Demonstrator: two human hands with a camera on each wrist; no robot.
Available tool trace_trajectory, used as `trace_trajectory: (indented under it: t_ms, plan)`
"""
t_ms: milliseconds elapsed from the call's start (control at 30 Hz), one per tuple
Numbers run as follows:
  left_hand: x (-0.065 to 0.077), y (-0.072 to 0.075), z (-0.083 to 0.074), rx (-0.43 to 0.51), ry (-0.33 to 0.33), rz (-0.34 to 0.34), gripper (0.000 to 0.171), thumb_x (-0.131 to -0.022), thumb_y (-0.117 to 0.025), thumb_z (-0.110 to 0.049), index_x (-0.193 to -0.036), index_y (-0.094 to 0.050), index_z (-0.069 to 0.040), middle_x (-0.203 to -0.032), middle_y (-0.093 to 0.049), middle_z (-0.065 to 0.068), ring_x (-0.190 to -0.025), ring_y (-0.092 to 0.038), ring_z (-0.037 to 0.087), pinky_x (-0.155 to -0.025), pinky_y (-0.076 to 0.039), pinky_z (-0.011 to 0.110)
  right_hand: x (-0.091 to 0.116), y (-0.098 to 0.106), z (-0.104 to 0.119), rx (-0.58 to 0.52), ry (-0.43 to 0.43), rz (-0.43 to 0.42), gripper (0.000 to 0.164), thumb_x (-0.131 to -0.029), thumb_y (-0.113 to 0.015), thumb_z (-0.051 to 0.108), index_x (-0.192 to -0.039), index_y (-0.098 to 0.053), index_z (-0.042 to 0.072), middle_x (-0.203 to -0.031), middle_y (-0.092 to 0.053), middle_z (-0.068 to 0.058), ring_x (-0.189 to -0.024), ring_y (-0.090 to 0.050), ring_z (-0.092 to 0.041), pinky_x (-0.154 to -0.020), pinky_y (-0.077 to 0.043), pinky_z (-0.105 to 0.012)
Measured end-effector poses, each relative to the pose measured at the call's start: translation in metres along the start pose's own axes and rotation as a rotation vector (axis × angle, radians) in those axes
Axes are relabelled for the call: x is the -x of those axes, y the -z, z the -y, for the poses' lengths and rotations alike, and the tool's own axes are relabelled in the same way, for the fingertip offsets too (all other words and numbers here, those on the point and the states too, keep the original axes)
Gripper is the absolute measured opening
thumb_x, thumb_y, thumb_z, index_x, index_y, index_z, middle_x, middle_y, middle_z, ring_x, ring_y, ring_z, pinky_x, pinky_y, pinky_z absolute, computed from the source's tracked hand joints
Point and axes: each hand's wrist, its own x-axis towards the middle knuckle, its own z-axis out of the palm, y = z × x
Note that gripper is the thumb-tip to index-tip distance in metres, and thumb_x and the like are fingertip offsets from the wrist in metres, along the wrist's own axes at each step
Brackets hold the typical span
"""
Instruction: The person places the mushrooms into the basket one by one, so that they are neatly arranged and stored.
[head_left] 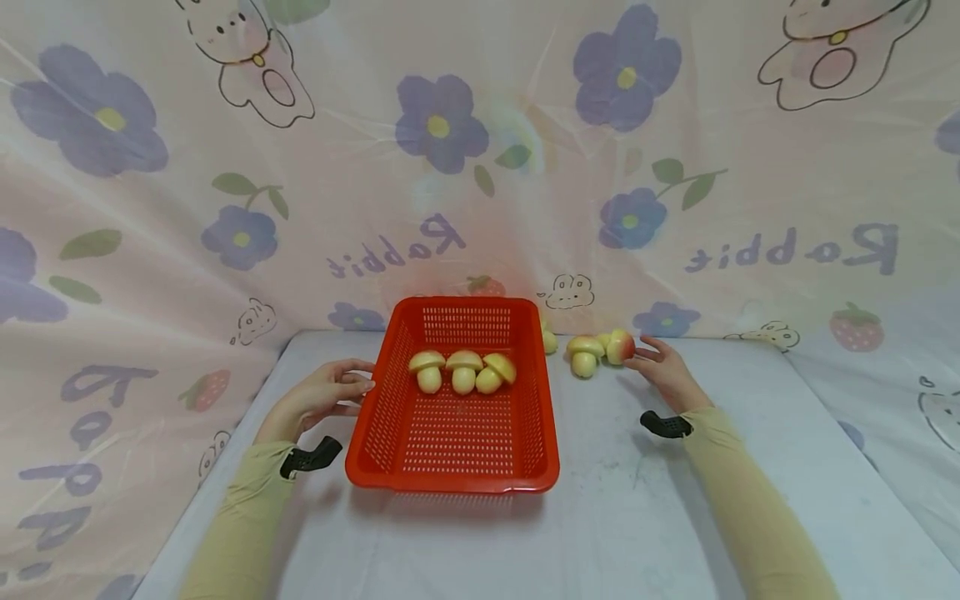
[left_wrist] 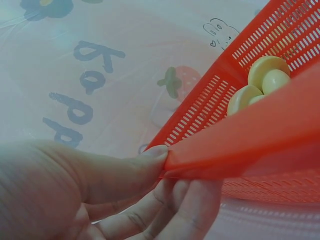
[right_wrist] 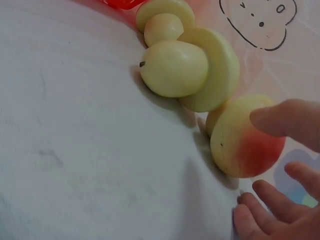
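Note:
A red plastic basket (head_left: 551, 450) with slotted walls stands in the middle of the table. My left hand (head_left: 322, 396) pinches its left rim, thumb on top and fingers underneath, as the left wrist view shows closely. Three pale yellow toy mushrooms (head_left: 464, 372) lie in a row inside the basket. To the right, my right hand (head_left: 667, 375) is beside a red-blushed mushroom (right_wrist: 247, 137), fingers spread and thumb overlapping its cap in the right wrist view. Another pale mushroom (right_wrist: 175, 69) lies left of that one, and a third mushroom (right_wrist: 164, 27) sits near the basket's right wall, partly hidden in the head view.
The table (head_left: 622, 517) has a white cover. Behind it hangs a pale pink cloth (head_left: 517, 233) printed with flowers and rabbits, close to the mushrooms outside the basket. A black wrist mount (head_left: 311, 457) is on the left wrist and another black mount (head_left: 666, 425) on the right.

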Motion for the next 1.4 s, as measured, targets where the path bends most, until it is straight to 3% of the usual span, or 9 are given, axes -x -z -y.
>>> trace_trajectory:
  t_ms: [367, 767, 1067, 1400]
  plan:
    - [-0.001, -0.001, -0.003, 0.011, -0.002, -0.003, 0.052, -0.094, -0.063, -0.016, -0.137, -0.04, 0.003, -0.106, -0.064, 0.016, -0.088, -0.065, 0.027, -0.077, -0.056, 0.04, -0.017, -0.009, -0.003, 0.042, 0.037, -0.013, 0.083, -0.091, -0.062, 0.0, -0.151, -0.005, -0.002, -0.153, -0.013, -0.029, -0.139, -0.016, -0.04, -0.112, -0.018, -0.051]
    - [0.002, -0.002, -0.003, 0.003, -0.009, -0.001, 0.052, -0.095, -0.062, -0.016, -0.137, -0.04, 0.004, -0.106, -0.065, 0.016, -0.088, -0.064, 0.027, -0.076, -0.056, 0.04, -0.019, -0.018, -0.001, 0.043, 0.04, -0.033, 0.084, -0.088, -0.063, -0.003, -0.151, -0.007, -0.003, -0.153, -0.014, -0.027, -0.136, -0.021, -0.039, -0.109, -0.024, -0.042]
    - [0.002, -0.002, -0.001, 0.006, 0.001, -0.006, 0.051, -0.094, -0.062, -0.015, -0.136, -0.04, 0.004, -0.102, -0.066, 0.014, -0.087, -0.065, 0.025, -0.076, -0.056, 0.039, -0.024, -0.02, -0.004, 0.026, 0.016, -0.056, 0.085, -0.088, -0.063, -0.002, -0.152, -0.007, -0.001, -0.152, -0.017, -0.028, -0.135, -0.023, -0.036, -0.11, -0.023, -0.042]
    - [0.002, -0.002, 0.0, 0.011, 0.0, -0.014, 0.05, -0.094, -0.063, -0.015, -0.135, -0.041, 0.004, -0.101, -0.066, 0.014, -0.086, -0.065, 0.026, -0.076, -0.056, 0.04, -0.026, -0.024, -0.004, 0.062, 0.034, -0.095, 0.078, -0.09, -0.061, -0.001, -0.15, -0.012, -0.004, -0.147, -0.024, -0.029, -0.129, -0.03, -0.034, -0.099, -0.032, -0.032]
